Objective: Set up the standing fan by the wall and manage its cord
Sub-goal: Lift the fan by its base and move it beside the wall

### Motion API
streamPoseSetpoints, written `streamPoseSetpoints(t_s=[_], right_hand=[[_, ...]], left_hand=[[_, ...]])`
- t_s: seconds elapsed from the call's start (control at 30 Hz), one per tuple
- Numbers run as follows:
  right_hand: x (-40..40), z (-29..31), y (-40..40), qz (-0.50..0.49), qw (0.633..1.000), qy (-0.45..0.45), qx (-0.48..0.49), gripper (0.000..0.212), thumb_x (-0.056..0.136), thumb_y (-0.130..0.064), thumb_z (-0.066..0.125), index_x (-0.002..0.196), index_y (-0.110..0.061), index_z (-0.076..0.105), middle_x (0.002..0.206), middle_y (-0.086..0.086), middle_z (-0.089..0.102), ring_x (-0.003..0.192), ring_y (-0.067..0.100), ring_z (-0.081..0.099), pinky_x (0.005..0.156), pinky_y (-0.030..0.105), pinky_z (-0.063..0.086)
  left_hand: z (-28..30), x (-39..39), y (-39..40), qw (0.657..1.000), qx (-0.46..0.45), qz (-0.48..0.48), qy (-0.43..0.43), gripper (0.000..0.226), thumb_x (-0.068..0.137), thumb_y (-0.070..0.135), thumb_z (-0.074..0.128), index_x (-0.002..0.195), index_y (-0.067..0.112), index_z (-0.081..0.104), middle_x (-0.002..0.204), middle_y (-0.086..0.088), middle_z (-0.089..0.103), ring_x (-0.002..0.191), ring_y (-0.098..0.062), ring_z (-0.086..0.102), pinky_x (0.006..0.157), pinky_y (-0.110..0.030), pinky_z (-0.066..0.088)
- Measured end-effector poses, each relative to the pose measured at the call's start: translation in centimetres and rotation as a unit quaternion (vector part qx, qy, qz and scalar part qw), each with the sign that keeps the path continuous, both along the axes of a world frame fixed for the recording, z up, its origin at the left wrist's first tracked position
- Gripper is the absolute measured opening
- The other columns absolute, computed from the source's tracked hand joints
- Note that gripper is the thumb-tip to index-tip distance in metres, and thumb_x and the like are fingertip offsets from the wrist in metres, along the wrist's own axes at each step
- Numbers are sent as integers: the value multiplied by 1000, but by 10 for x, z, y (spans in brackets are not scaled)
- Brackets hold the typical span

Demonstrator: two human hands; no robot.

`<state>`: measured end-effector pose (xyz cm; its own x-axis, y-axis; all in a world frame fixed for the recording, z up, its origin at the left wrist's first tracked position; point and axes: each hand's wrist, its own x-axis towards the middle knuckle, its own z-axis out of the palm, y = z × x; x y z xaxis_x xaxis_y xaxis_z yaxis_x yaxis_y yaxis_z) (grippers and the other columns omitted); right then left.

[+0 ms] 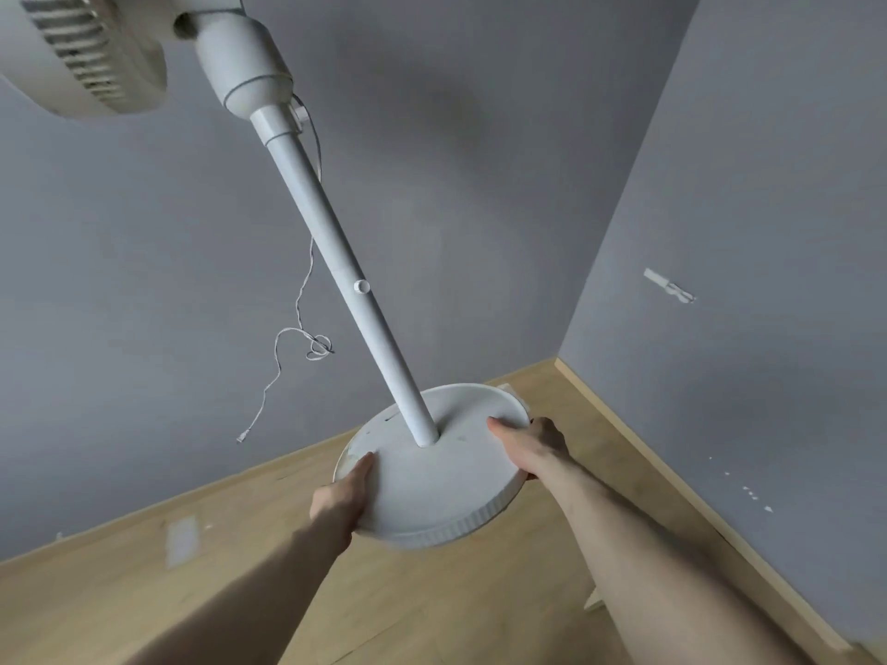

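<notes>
The standing fan is white and sits in the corner of the room, its pole slanting up and to the left from the round base towards the fan head at the top left edge of the view. The near edge of the base appears raised off the wooden floor; whether the far edge touches the floor cannot be determined. A small knob projects from the pole about halfway up.

The left hand grasps the left rim of the base, thumb lying on the top surface, the other fingers hidden beneath. The right hand grasps the right rim in the same manner, thumb on top and fingers curled around the edge.

The cord leaves the pole just below the motor housing, hangs loose behind the pole, forms a small tangle of loops midway, and ends in a plug seen against the wall above the skirting.

The grey wall behind and the side wall meet at the corner just beyond the base. A white mark shows on the side wall, with small chips lower down. A pale patch lies on the floor at the left.
</notes>
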<state>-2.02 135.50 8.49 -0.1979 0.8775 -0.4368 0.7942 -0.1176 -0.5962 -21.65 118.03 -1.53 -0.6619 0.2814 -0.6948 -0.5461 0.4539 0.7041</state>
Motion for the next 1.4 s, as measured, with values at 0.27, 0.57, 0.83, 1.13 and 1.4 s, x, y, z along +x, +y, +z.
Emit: streamPoseSetpoints(t_s=[0.27, 0.57, 0.83, 1.13, 1.4], right_hand=[[29, -16, 137, 2, 1000, 1, -5, 62, 82, -68, 61, 111, -12, 57, 89, 0, 61, 74, 16, 63, 70, 31, 60], [58, -20, 300, 46, 999, -9, -5, 60, 85, -66, 60, 111, -12, 59, 93, 3, 64, 73, 16, 62, 53, 23, 48], [53, -38, 416, 54, 998, -9, -15, 62, 84, -66, 62, 113, -11, 59, 102, 7, 68, 84, 22, 68, 67, 29, 60], [31, -57, 527, 39, 999, -15, -26, 63, 83, -65, 63, 113, -10, 60, 106, 8, 69, 90, 27, 69, 79, 38, 62], [22, -78, 591, 56, 997, -3, -46, 69, 81, -67, 62, 123, -13, 59, 108, 6, 68, 89, 23, 68, 61, 28, 57]], left_hand=[[-12, 29, 137, 1000, -7, 1, -8, 101, 66, 64, 81, 138, 0, 52, 132, -13, 61, 113, -36, 61, 99, -40, 51], [-22, 69, 289, 1000, -9, 19, -15, 101, 66, 63, 82, 137, -2, 53, 131, -13, 62, 112, -35, 62, 97, -39, 52], [-34, 68, 401, 999, -31, 25, -19, 101, 69, 66, 78, 139, -1, 51, 131, -13, 61, 114, -36, 60, 90, -37, 49], [-55, 46, 509, 998, -45, 18, -27, 97, 67, 66, 79, 135, 0, 56, 113, -10, 61, 104, -35, 63, 90, -39, 53], [-61, 37, 569, 997, -72, 10, -17, 90, 75, 65, 74, 133, -1, 56, 110, -10, 61, 96, -33, 60, 74, -35, 46]])
